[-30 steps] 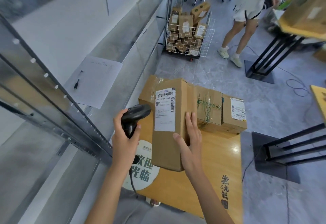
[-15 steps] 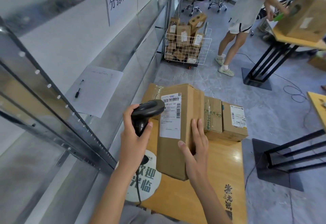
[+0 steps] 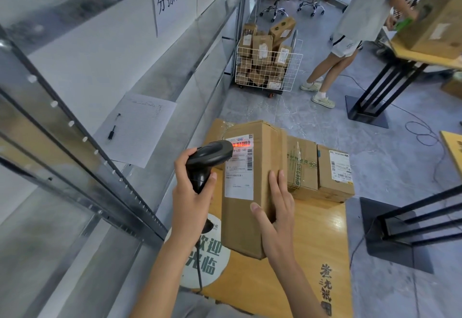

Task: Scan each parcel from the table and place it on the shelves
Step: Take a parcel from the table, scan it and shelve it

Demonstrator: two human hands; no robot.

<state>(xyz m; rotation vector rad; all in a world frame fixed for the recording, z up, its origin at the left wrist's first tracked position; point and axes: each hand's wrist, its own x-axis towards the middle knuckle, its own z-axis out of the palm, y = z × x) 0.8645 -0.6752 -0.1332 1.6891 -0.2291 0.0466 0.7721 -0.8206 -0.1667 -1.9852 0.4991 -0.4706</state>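
A tall brown cardboard parcel (image 3: pixel 260 157) with a white shipping label stands tilted on the wooden table (image 3: pixel 317 240). My right hand (image 3: pixel 277 215) holds its right edge, thumb on the front face and fingers on the side. My left hand (image 3: pixel 190 197) grips a black barcode scanner (image 3: pixel 207 160) aimed at the label; a red scan line glows across the barcode at the label's top. Behind the parcel, two smaller labelled boxes, box one (image 3: pixel 301 167) and box two (image 3: pixel 335 172), sit on the table's far end. Metal shelves (image 3: pixel 105 167) run along my left.
A sheet of paper (image 3: pixel 140 127) with a pen lies on the shelf. A wire cart (image 3: pixel 267 70) full of parcels stands ahead by the shelving. A person (image 3: pixel 350 32) works at another table (image 3: pixel 425 55) at the far right. Black table frames and cables lie on the floor to the right.
My left hand has brought the scanner closer to the label, and the red scan line now shines on the barcode. The parcel is lifted and tilted a little more upright.
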